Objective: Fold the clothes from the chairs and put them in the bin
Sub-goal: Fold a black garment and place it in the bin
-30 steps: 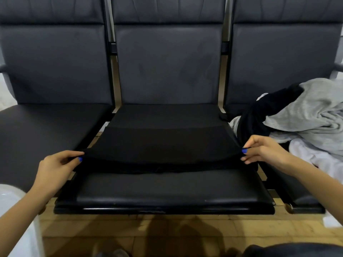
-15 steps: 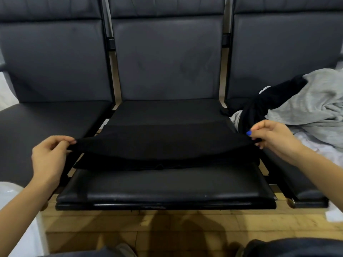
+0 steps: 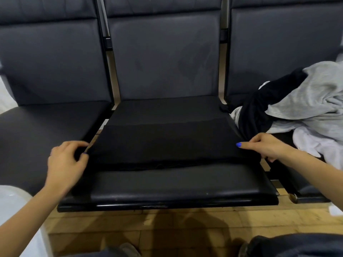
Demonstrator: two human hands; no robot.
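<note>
A black garment (image 3: 167,143) lies folded flat across the middle chair seat (image 3: 176,184). My left hand (image 3: 65,164) is at its left edge, thumb and fingers curled and pinching the cloth there. At the right edge my right hand (image 3: 267,147) holds the garment, thumb on top and fingers tucked below. On the right chair is a pile of clothes: a grey garment (image 3: 311,97), a black one (image 3: 259,110) and a white one (image 3: 315,141).
The left chair seat (image 3: 40,132) carries nothing. A white object (image 3: 13,206), only partly in frame, stands at the lower left beside my left arm. Wooden floor (image 3: 167,229) runs below the seats, with a small white scrap (image 3: 336,210) on it at right.
Both hands had lifted the garment's edge off the seat; now the cloth has come down and lies flat, with the hands still at its two ends.
</note>
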